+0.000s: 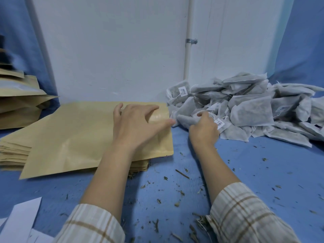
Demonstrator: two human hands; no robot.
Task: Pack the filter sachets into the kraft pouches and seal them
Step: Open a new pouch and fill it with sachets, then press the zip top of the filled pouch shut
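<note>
While the little bag sits at the near edge of the bag pile, pull it out slowly so the pile stays put. Right hand has fingers curled round it. Left hand rests on the brown pouch, fingers spread wide.

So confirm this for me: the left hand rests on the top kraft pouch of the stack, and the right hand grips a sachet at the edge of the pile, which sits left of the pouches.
One thing is wrong: the head view shows the sachet pile right of the pouches, not left. The left hand does rest on the top kraft pouch, and the right hand grips a sachet at the pile's edge.
</note>
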